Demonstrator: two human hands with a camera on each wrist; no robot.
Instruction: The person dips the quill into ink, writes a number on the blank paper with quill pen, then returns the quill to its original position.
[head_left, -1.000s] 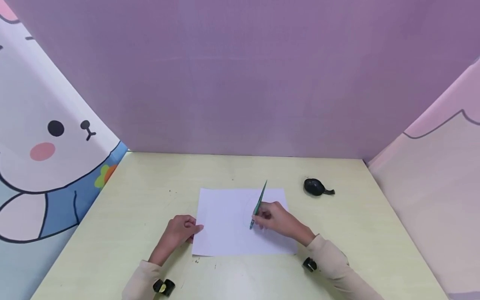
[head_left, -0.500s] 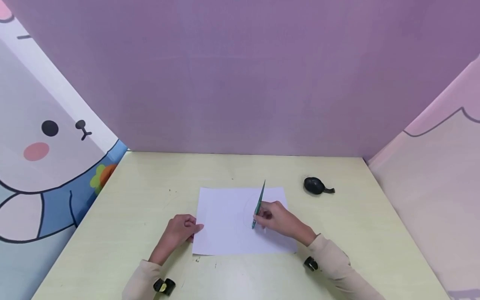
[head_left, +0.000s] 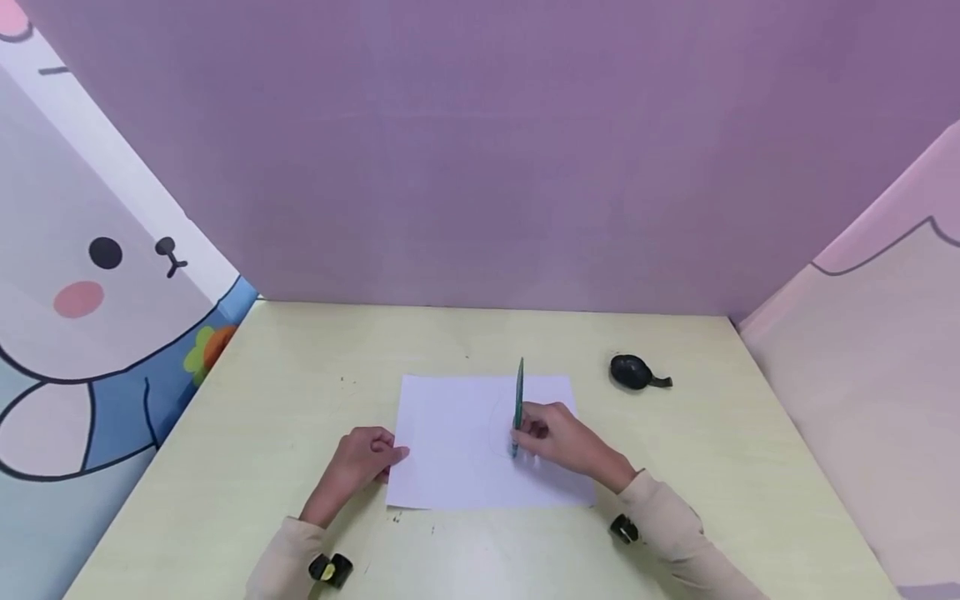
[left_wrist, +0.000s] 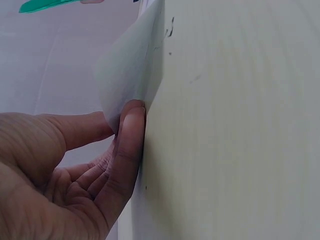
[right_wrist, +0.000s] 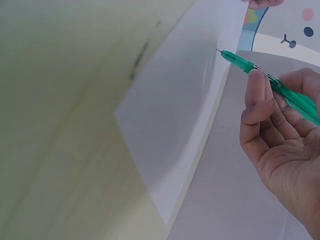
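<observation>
A white sheet of paper (head_left: 450, 467) lies on the table in the head view, with a faint curved line drawn near its middle. My left hand (head_left: 366, 457) pinches its left edge, thumb on top and fingers beneath; in the left wrist view that edge of the paper (left_wrist: 127, 65) bends up off the tabletop. My right hand (head_left: 562, 437) grips a green pen (head_left: 519, 392), held almost upright. Seen from the right wrist, the thin tip of the pen (right_wrist: 237, 61) points down at the sheet (right_wrist: 170, 100).
A black rounded object with a short tail (head_left: 632, 372) lies beyond the sheet to the right. Dark marks dot the pale table (head_left: 315, 350). A purple wall (head_left: 480, 167) rises behind, with a cartoon-printed panel (head_left: 45, 333) on the left. Black straps sit at both wrists.
The pen tip has shifted slightly right across the paper, and the pen has turned from leaning right to nearly upright. My left hand keeps its place on the sheet's edge.
</observation>
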